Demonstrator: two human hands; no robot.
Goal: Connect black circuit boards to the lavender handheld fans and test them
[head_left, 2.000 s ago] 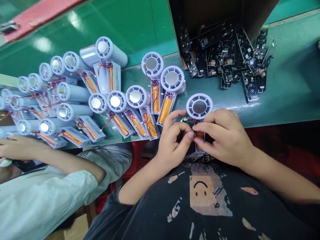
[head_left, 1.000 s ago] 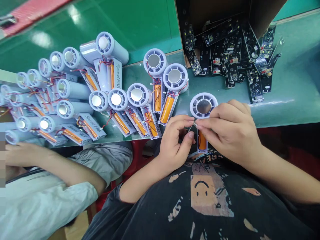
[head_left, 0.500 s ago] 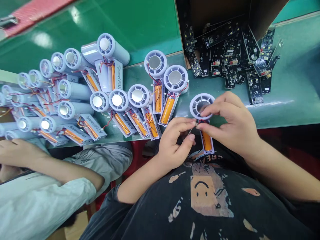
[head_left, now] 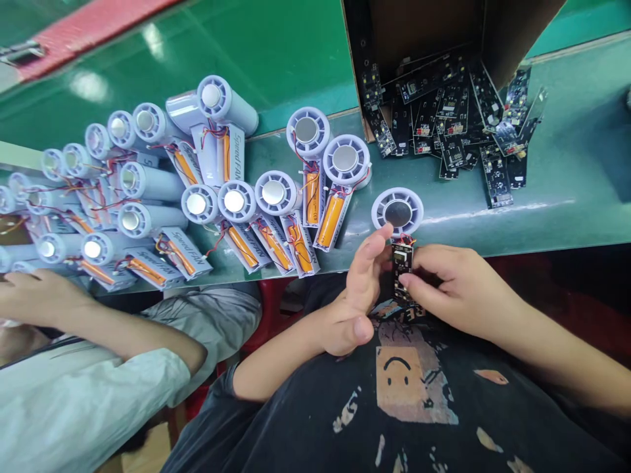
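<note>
A pale lilac handheld fan lies with its round end at the table's edge and its handle pointing toward me. A narrow black circuit board now covers the handle, and red wires show just above it. My right hand is closed on the board, with the thumb on its face and the fingers along its right edge. Whether those fingers also grip the handle is hidden. Left of the board, my left hand is open, its fingers stretched upward and its thumb apart, some fingers close to the fan.
Several similar fans with orange batteries in open handles crowd the table's left side. At the back right, loose circuit boards spill from a cardboard box. A co-worker's arm rests at left.
The circuit board, earlier edge-on between my fingers, now lies over the handle and hides the orange battery. My left hand has let go and opened; my right hand has moved down.
</note>
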